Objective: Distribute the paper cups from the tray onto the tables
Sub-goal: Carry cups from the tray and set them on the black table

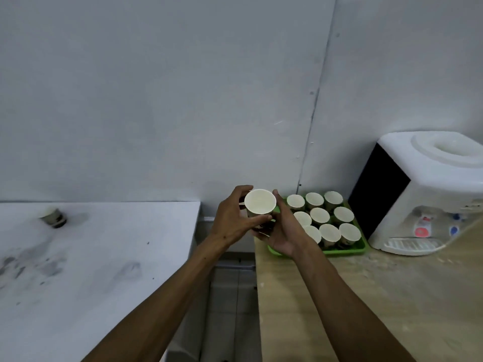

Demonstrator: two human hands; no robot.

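both hands, left hand (230, 220) and right hand (281, 231), curl round one paper cup (260, 202) left of the green tray (339, 250); possibly another nested beneath. grip lightly, keep it level.

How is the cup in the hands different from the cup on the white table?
The held cup is gripped by the left hand and right hand, in the air; the table cup rests alone on the white table. The held cup tips its open mouth toward the camera; the table cup shows mostly its side. The held cup is sharp, the table cup blurred. Both are pale paper cups with dark print.
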